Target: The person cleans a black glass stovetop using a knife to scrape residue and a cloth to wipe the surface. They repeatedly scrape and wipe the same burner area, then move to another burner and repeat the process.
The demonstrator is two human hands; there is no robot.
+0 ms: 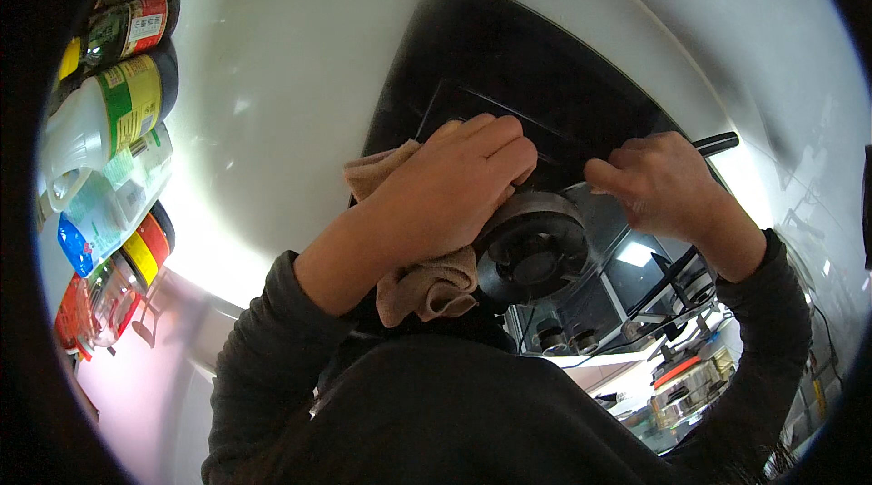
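My left hand (470, 165) is bent over a crumpled brown cloth (429, 287), with folds showing on both sides of the wrist. Its fingertips are hidden behind the knuckles, over a black glossy panel (504, 49). A round gas burner (535, 263) sits just below this hand, on a reflective glass hob surface (613, 294). To the right, my right hand (654, 185) is curled into a fist. Behind it sticks out the end of a black handle (717, 143), which the hand seems to grip; the tool's other end is hidden.
Along the left rim stand dark glass bottles (146, 22), a white jug with a green label (116, 107) and a clear plastic bottle (112, 304). White wall tiles (811, 171) rise at the right. Two dark knobs (569, 335) show on the hob, lower right.
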